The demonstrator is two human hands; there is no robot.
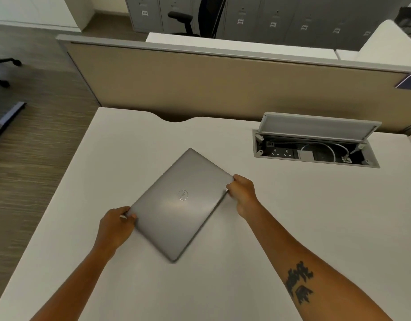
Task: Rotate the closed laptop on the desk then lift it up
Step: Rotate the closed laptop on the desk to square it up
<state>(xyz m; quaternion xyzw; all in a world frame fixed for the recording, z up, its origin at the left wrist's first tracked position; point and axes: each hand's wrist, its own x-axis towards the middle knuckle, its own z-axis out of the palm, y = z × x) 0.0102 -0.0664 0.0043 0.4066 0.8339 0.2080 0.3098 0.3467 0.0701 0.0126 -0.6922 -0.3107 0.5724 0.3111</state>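
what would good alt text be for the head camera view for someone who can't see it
Two bare hands grip opposite corners of a closed silver laptop turned diagonally on a white desk, left hand at the near-left corner, right hand at the far-right one. An open cable box with sockets and a white cable sits in the desk to the right, before a beige partition.

The laptop (180,202) is silver-grey, the desk (292,205) plain white, the partition (200,77) tan, the floor (33,135) streaked brown.

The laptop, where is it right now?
The laptop lies closed and turned cornerwise mid-desk, gripped at opposite corners by the left hand and right hand.
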